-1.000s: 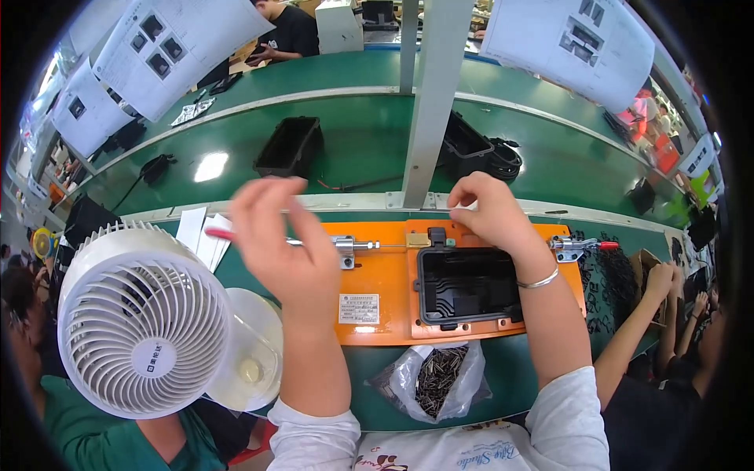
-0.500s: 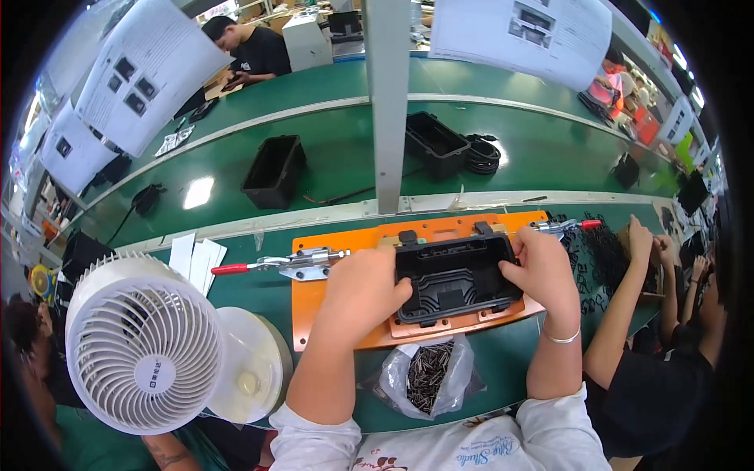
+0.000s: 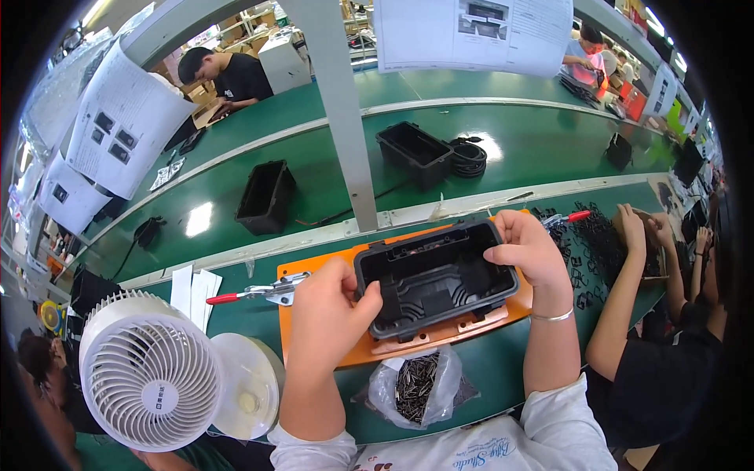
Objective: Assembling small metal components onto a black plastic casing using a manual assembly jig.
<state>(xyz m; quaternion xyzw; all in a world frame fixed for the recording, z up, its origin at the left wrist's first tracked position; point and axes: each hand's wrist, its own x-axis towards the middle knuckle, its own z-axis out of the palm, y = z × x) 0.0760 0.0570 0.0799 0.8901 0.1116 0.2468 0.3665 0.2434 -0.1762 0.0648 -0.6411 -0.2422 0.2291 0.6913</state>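
Between my two hands is a black open plastic box (image 3: 437, 314), gripped by its short ends and slightly tilted over an orange fixture plate (image 3: 314, 345). My left hand (image 3: 334, 306) wraps the box's left end, thumb at the rim. At the other end, my right hand (image 3: 530, 247) has its thumb over the rim and fingers outside. Red-handled toggle clamps flank the plate: a left clamp (image 3: 259, 293) and a right clamp (image 3: 567, 219). The box hides much of the plate. Below it lies a clear plastic bag of screws (image 3: 416, 388).
A white fan (image 3: 157, 377) stands at the left, beside paper strips (image 3: 194, 294). Beyond a metal post (image 3: 342, 118), more black boxes (image 3: 265, 196) and a coiled cable (image 3: 469, 157) rest on the green bench. Small black parts (image 3: 601, 239) and a co-worker's arm (image 3: 616, 314) are at right.
The box has come up off the orange plate, toward me and slightly left, in both hands. The whole view has also shifted and tilted.
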